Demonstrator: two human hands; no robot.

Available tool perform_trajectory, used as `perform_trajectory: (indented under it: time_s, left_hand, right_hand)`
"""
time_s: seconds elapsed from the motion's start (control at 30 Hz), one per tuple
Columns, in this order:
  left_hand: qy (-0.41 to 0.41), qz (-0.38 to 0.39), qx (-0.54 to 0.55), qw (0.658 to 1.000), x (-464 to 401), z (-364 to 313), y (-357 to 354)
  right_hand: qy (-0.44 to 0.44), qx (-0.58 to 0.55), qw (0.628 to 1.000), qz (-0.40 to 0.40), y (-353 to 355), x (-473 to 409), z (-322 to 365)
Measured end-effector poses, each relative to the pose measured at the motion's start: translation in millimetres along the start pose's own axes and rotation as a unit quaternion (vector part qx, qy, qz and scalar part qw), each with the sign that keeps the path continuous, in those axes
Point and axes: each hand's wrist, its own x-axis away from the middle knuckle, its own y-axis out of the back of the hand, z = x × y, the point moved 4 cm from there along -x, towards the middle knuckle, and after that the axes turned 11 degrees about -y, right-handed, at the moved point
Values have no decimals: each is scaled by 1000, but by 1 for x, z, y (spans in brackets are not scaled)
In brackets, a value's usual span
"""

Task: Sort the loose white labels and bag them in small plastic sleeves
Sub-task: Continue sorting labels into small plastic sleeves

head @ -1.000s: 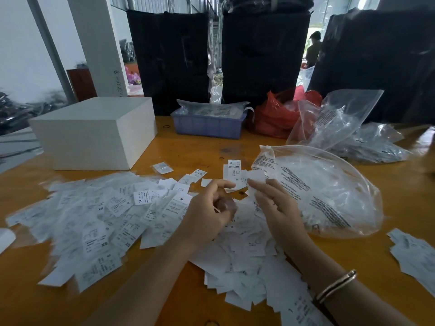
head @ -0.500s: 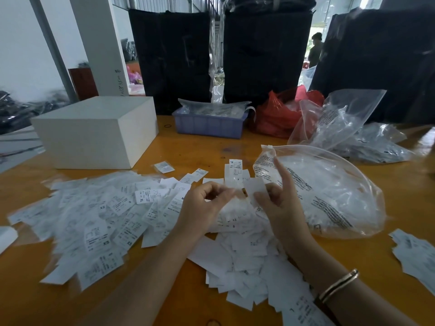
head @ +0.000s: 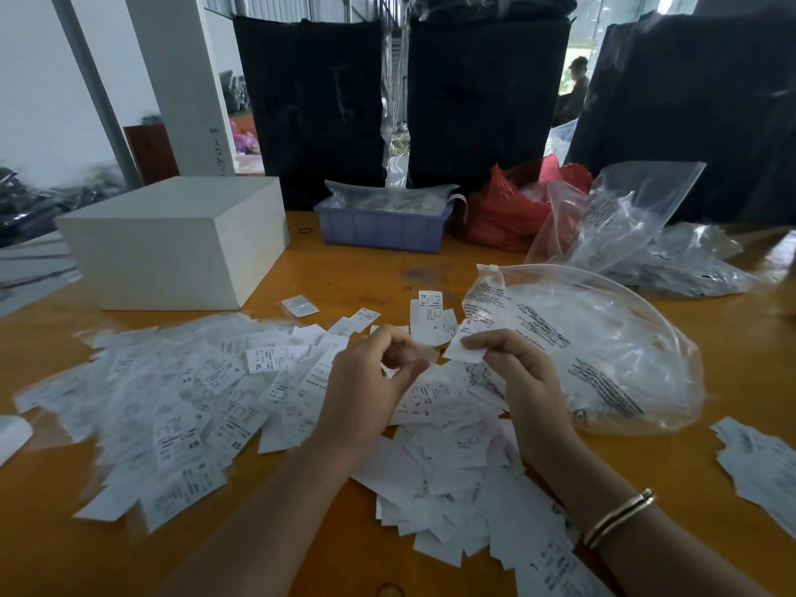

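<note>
Right now my right hand (head: 523,372) pinches a single white label (head: 464,352) by its edge between thumb and fingertips, holding it just above the spread of loose labels (head: 181,402) that covers the near part of the wooden counter (head: 732,372). My left hand (head: 370,381) is curled beside it, fingers bent toward the thumb around what looks like a small clear plastic sleeve (head: 420,353); it is faint and blurred, so I cannot be sure. The two hands are near each other but apart.

A big clear zip bag (head: 603,346) with black print lies just beside my right hand, to its right, its near edge partly hidden behind my wrist. A short upright stack of labels (head: 428,314), one marked XL, sits behind my hands. More labels (head: 762,471) lie at the right edge of the counter, well apart from the main pile. One small sleeved label (head: 300,305) rests alone near a white box (head: 172,239) at the left rear. Behind stand a blue plastic tray (head: 381,228) with clear plastic in it, a red bag (head: 504,213), and more crumpled clear bags (head: 624,221). Tall black wrapped bundles (head: 478,96) line the far edge. A bangle (head: 618,517) sits on my right wrist.
</note>
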Motion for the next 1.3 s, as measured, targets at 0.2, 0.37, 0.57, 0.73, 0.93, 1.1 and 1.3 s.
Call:
perform_trajectory:
  time_s: [0.2,0.37,0.57,0.73,0.93,1.1,1.3]
  left_hand:
    - [-20,22,-37,999,0,-4,-2]
    - [-25,28,-48,998,0,-4,-1]
    - [-30,31,-53,998,1,-3,-2]
    - [-43,29,-57,997,0,-6,-2]
    - [-69,38,-39,996,-3,-9,1]
    - [-62,64,1,996,-4,-9,0]
    - [-74,98,14,992,-3,-11,-3]
  right_hand:
    - [13,39,998,-46,-1,0,5]
    - [42,65,997,-31,-6,2,5]
    - [157,192,966,-73,-6,8,16]
    - [212,225,948,-71,-10,11,20]
    - [194,216,954,-77,-7,11,20]
    - [140,139,976,-96,1,9,21]
    - [169,186,965,-70,-3,11,21]
